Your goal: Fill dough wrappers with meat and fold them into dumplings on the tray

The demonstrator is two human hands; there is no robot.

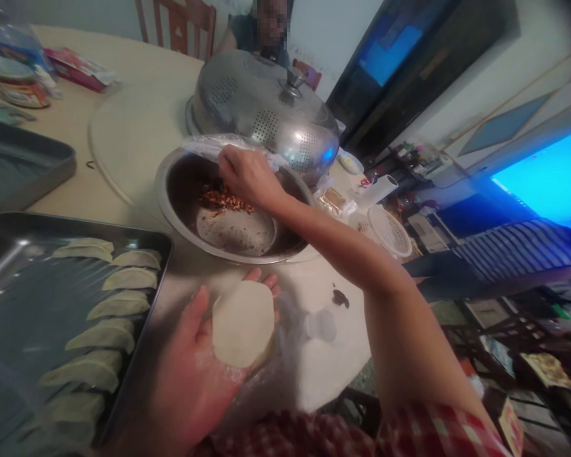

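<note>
My left hand [200, 374] is palm up with its fingers stretched out, and it holds a round dumpling wrapper [243, 324] flat across the palm and fingers. White flour dusts the palm. Inside the large metal bowl [170, 216], my right hand [248, 174] is closed just above the chopped brown filling [228, 200]. Its fingertips are turned away, so what they hold cannot be made out. To the left, a metal tray [167, 244] carries a column of several folded dumplings [129, 278]. A clear plastic bag [209, 145] lies over the bowl's far rim.
Behind the bowl stands a big perforated metal lid [261, 95]. A second tray [61, 155], a jar [21, 89] and a red box [78, 68] are at the left. A white basket [390, 231] sits at the right. Another person [271, 28] is across the table.
</note>
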